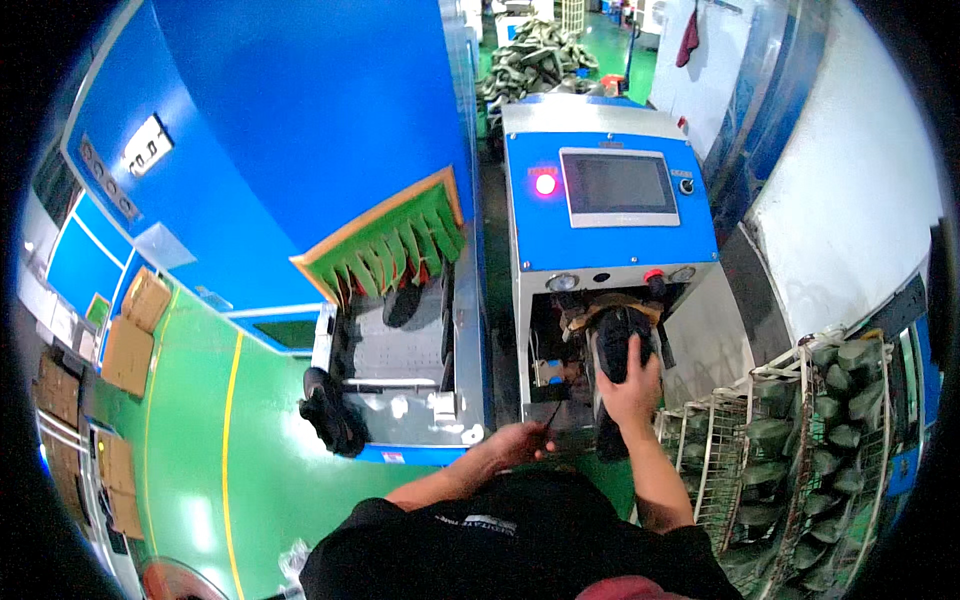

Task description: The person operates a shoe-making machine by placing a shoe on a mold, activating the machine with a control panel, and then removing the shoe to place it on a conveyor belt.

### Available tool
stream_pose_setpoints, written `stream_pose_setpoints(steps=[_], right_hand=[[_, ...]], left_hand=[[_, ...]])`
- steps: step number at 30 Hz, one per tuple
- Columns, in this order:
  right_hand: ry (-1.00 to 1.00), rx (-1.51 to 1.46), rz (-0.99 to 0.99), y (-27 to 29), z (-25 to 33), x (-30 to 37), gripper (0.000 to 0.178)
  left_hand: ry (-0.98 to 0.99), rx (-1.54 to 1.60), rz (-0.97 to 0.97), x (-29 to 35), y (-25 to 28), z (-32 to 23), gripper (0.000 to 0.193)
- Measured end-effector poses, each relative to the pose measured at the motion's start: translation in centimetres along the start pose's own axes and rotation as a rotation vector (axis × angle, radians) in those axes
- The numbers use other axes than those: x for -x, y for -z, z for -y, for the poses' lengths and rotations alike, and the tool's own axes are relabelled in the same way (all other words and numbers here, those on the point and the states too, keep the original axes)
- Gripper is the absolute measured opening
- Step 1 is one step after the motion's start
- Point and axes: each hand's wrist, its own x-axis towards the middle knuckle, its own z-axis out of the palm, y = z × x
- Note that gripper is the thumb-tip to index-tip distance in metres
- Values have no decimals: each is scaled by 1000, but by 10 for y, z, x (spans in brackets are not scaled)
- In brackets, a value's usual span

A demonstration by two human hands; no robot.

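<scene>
A black shoe [612, 330] sits in the opening of the blue and white machine [527, 235], below its panel. My right hand [630, 390] grips the shoe from the near side, fingers closed round its upper. Lower and to the left, my left hand [522, 443] is closed round a thin dark rod-like tool [552, 412]; its exact kind cannot be made out. That hand stays apart from the shoe. Two more dark shoes are at the machine on the left: one shoe [402, 303] under the green flap curtain, another shoe [332, 412] at the near left corner.
The control panel holds a dark screen [620, 187] and a lit red lamp [545, 184]. Left of it, a big blue machine has a grey conveyor bed [395, 345]. Wire racks [800, 470] of grey-green shoe lasts stand right. Cardboard boxes [128, 355] line the left.
</scene>
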Motion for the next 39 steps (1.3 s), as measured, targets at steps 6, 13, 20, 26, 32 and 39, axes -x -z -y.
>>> stream_pose_setpoints(steps=[6,13,20,26,32,39], right_hand=[[86,-53,-133,36,-32,107,104],[-454,-388,58,49,-54,173,80],[206,-233,311,138,-21,199,84],[-867,-1379,321,-1,-91,165,86],[-812,-1792,203,-9,32,96,51],[-550,-1093,305,37,-71,223,89]], left_hand=[[69,-140,290,-12,-29,-4,52],[298,-124,385,13,-89,3,92],[122,-417,242,18,-71,30,77],[448,-24,200,31,-58,50,56],[-21,-391,-46,27,31,28,46],[-256,-781,-54,81,9,-6,52]])
